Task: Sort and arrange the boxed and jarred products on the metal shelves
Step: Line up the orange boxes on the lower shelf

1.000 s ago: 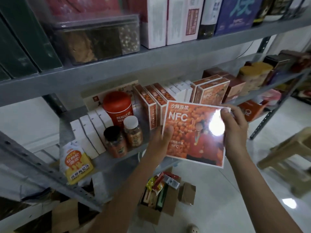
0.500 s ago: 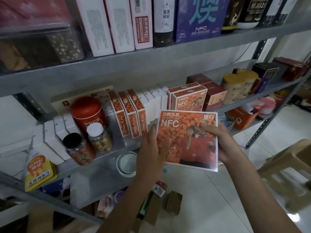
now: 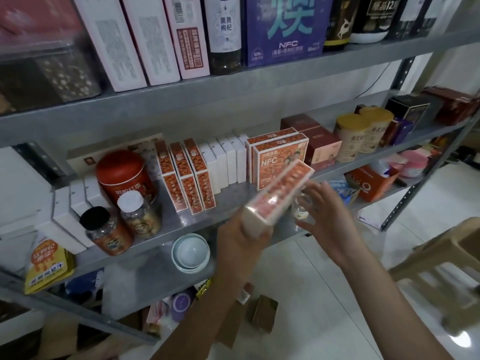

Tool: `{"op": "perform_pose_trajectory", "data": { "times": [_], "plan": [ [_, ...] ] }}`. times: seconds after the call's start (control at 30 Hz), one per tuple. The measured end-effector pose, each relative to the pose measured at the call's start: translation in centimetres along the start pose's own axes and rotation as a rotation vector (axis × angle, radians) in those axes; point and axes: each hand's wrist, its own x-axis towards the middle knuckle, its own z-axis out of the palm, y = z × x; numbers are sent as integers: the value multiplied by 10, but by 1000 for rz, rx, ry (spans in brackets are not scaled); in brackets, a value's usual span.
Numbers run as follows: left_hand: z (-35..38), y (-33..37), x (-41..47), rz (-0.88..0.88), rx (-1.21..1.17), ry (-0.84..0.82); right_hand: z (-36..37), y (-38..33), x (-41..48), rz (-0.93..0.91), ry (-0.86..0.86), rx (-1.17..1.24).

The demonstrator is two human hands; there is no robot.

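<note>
My left hand (image 3: 242, 239) grips the near end of a flat orange NFC box (image 3: 279, 194), now turned edge-on and tilted toward the middle metal shelf (image 3: 181, 219). My right hand (image 3: 327, 216) hovers just right of the box with fingers spread, off it. Behind the box stand two matching orange NFC boxes (image 3: 278, 154), face out. Left of them are several white boxes (image 3: 226, 162) and three slim orange boxes (image 3: 185, 175). A red tin (image 3: 123, 175) and two jars (image 3: 122, 224) stand further left.
The upper shelf (image 3: 233, 81) carries white and pink boxes, a bottle and a purple NFC box (image 3: 284, 27). Maroon boxes and two gold-lidded canisters (image 3: 363, 133) sit right. Pale bowls (image 3: 191, 252) lie on the lower shelf. A cardboard box is on the floor, a stool (image 3: 446, 258) at right.
The orange box has turned from face-on to edge-on. My right hand has let go of it and opened; my left hand alone holds it. The camera shifted right.
</note>
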Motion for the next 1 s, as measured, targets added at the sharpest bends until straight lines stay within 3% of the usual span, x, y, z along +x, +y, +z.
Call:
{"op": "perform_pose_trajectory", "data": {
  "times": [0.1,0.3,0.5,0.7,0.87,1.0],
  "plan": [
    [-12,-4,10,-254,-444,-50,-1,15,-3,6,26,-286],
    [-20,-9,11,-382,-848,-195,-5,19,2,-9,-35,140],
    [-58,-10,18,-405,-855,-179,12,6,9,19,-86,148],
    [-85,-21,24,-317,-645,-66,26,7,15,-42,-110,-30],
    [-86,-18,29,-657,-951,139,31,4,26,-99,-305,-134],
    [-82,-18,26,-875,-1025,156,37,-5,36,-174,-398,-224]
  ]
}}
